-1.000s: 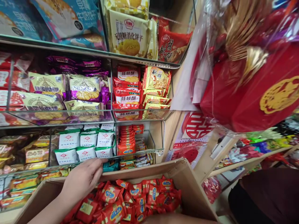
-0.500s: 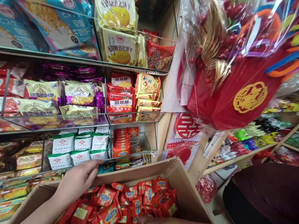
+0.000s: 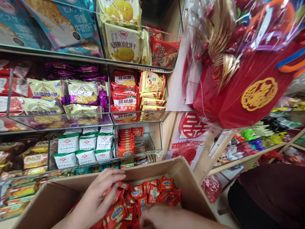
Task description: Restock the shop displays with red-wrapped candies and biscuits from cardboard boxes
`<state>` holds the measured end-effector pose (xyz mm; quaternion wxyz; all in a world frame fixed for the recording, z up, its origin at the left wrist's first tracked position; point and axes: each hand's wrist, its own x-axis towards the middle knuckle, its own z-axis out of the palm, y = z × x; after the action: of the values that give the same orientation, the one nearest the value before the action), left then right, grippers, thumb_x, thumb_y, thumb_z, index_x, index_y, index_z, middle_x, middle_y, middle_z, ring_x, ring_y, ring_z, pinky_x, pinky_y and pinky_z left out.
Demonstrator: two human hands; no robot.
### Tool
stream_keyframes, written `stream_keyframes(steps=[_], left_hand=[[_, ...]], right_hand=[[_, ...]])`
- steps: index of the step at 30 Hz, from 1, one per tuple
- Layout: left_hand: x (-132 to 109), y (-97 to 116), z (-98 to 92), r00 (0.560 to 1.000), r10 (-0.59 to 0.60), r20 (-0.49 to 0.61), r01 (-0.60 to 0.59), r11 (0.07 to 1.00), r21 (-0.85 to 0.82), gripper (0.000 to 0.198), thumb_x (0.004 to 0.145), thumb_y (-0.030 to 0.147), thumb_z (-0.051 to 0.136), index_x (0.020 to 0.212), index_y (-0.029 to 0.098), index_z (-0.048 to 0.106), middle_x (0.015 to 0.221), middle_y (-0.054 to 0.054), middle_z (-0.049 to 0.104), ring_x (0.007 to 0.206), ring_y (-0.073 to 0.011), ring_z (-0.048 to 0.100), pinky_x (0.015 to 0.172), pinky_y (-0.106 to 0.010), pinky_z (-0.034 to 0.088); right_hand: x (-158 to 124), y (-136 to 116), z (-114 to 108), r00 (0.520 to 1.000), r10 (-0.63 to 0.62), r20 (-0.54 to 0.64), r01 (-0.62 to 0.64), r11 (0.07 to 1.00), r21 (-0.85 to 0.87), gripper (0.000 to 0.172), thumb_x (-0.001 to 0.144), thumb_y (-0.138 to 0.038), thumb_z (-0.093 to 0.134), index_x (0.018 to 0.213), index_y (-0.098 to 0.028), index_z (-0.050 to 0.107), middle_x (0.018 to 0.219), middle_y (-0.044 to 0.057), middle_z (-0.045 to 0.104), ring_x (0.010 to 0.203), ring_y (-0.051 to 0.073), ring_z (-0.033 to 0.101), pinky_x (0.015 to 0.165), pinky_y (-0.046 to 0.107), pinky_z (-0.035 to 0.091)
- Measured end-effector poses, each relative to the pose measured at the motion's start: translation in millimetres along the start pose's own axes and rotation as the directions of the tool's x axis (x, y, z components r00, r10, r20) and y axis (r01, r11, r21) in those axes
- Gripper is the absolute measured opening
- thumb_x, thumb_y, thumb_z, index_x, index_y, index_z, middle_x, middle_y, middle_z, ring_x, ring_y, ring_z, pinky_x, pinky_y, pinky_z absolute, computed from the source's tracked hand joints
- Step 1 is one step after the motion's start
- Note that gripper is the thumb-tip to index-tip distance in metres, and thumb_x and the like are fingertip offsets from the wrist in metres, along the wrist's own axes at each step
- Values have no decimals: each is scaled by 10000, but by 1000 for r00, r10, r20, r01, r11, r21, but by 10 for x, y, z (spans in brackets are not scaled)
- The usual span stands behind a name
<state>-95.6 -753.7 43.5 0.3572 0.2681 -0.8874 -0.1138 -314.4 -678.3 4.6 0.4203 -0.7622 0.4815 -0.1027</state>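
Observation:
A brown cardboard box point(image 3: 152, 168) holds many small red packets point(image 3: 116, 213) with blue and gold labels. Over the box's left part is my left hand point(image 3: 102, 190), its fingers bent and its thumb apart from them, with red packets showing in the gap. I see nothing held in it. My right hand point(image 3: 154, 216) reaches in from the lower right, low among the packets and smeared by motion. Its fingertips are hidden, so I cannot tell whether a packet is in them.
Behind the box rise glass-fronted shelves point(image 3: 78, 119) with wrapped biscuits and white-and-green packets point(image 3: 85, 156). A red decoration in clear plastic point(image 3: 224, 95) hangs at upper right. Beyond it runs a shelf of colourful bags point(image 3: 257, 140). At lower right is a dark rounded shape point(image 3: 267, 197).
My left hand has moved right and down from the box's far rim to above the packets. My right hand has risen further into view. The camera view has shifted slightly.

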Motion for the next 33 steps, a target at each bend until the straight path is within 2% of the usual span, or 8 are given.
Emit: stream_keyframes(steps=[3,7,10,15,20,26,30,33], left_hand=[[55,229,96,956,-258,142,287,924,-251,345,819,278,468,1163,270,493,1184,-41,575,1046,-178,551,890,-297,454],[180,377,227,798,-465,382,600,557,-574,450,765,412,537,1155,195,487,1041,-58,662,985,-191,593,867,-323,471],[197,371,301,735,-543,406,629,322,-708,441,660,413,660,1009,165,555,886,-37,700,818,-170,640,778,-301,505],[152,326,329,699,-583,415,595,153,-789,371,647,360,690,952,173,592,865,-26,698,770,-151,640,736,-289,500],[115,262,356,731,-593,339,595,310,-741,372,659,405,663,940,168,609,758,-13,687,694,-146,626,662,-276,507],[64,246,237,859,-481,178,488,660,-571,330,808,357,470,1079,177,528,864,-33,671,768,-143,620,697,-270,515],[182,60,-89,971,-240,-18,231,950,-212,290,825,252,446,1105,214,514,989,-39,655,889,-150,611,785,-263,489],[290,-232,-262,992,-93,-91,103,988,114,236,822,238,431,1008,192,569,939,-46,657,892,-164,602,791,-269,471]], right_hand=[[33,-132,-227,979,102,-176,-13,895,446,245,656,-315,612,870,-197,590,753,-18,585,678,115,545,608,226,432],[75,-260,-335,927,191,-321,149,600,786,229,740,-378,530,889,-205,523,726,-23,555,613,118,561,528,252,465],[104,-251,-269,906,194,-376,212,561,800,272,761,-464,503,874,-219,469,661,-38,555,537,127,577,462,243,454],[128,-157,-188,891,220,-397,228,540,810,332,744,-524,508,873,-218,493,649,-35,561,530,122,565,462,240,448],[134,-97,-190,875,236,-423,200,620,759,363,682,-458,618,913,-186,555,721,-15,581,641,104,546,586,229,441],[41,-194,-307,890,82,-448,187,831,524,282,699,-350,627,911,-194,527,798,-2,594,663,111,542,623,252,441],[54,-347,-729,749,-40,-662,197,967,164,290,733,-360,583,984,-225,530,853,16,606,741,149,564,664,276,447],[305,-382,-1121,600,-105,-793,84,994,-68,238,746,-331,554,951,-212,537,881,34,592,788,167,558,711,296,442]])
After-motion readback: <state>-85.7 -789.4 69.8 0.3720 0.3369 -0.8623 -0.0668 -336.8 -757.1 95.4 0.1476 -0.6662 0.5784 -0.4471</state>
